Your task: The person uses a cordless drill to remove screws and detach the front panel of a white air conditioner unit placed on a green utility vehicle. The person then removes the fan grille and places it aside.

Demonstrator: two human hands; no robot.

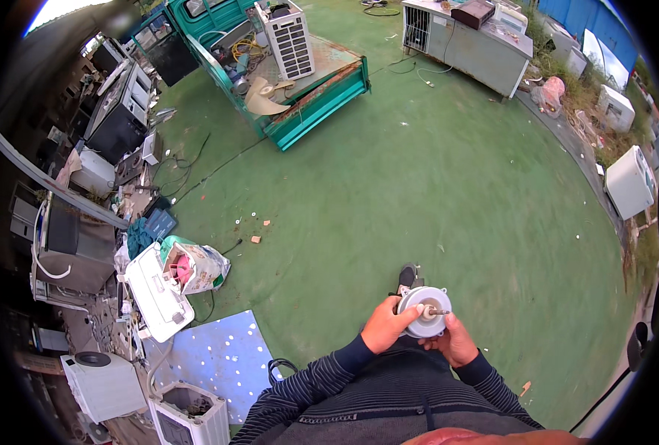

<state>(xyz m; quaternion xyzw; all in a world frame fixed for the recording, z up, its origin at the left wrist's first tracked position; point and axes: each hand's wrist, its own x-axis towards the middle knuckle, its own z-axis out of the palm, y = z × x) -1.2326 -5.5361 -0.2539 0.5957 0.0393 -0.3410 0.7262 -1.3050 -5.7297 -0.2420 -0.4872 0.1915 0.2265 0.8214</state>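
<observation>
In front of my body, both hands hold a round, light grey electric motor (442,301) with a thin metal shaft sticking out of its middle. My left hand (389,324) grips its left side, the thumb lying over the face near the shaft. From the lower right, my right hand (456,343) closes on the rim, with its fingers partly under the housing. The underside of the motor is hidden. Just beyond it a dark shoe (407,275) shows on the green floor.
A green cargo truck bed (322,111) carrying a white slatted unit (289,41) stands far ahead. On the left lie a blue dotted sheet (218,356), a white bag (205,268) and old appliances. A metal cabinet (470,52) sits far right; a white box (630,182) rests at the right edge.
</observation>
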